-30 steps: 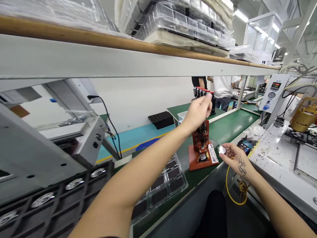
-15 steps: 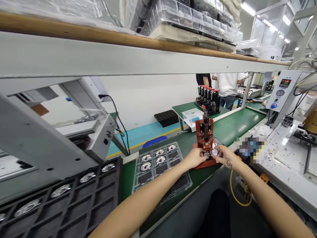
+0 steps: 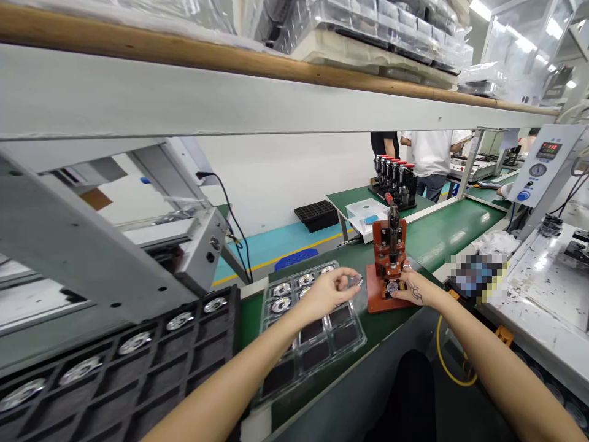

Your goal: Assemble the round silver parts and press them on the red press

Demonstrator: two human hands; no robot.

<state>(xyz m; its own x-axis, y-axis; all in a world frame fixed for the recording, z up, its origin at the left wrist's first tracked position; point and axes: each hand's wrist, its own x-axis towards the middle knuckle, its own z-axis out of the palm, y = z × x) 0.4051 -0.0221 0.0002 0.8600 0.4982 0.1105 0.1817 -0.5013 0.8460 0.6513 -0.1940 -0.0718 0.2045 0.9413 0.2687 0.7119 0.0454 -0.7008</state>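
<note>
My left hand [image 3: 327,291] is over the clear plastic tray [image 3: 317,353], its thumb and fingers closed on a small shiny metal part [image 3: 356,280]. To its right stands a red toggle press [image 3: 390,245] with an upright lever. A round metal disc [image 3: 392,286] sits low in the press, below the plunger. My right hand [image 3: 413,287] reaches in from the right, fingertips pressed to the disc's edge; some of its fingers are hidden behind the press. Several shiny ring-shaped parts [image 3: 281,304] lie in the tray's far compartments.
A black compartment tray [image 3: 184,362] with shiny rings stands at the left. The green belt [image 3: 460,221] runs off to the right, beside a white control box [image 3: 543,166]. A shelf beam [image 3: 230,101] crosses overhead. Two people stand beyond a row of black clamps [image 3: 394,181].
My left hand has moved left from the press to above the clear tray, carrying a shiny part. My right hand has shifted its disc inward to the press. The view has turned slightly.
</note>
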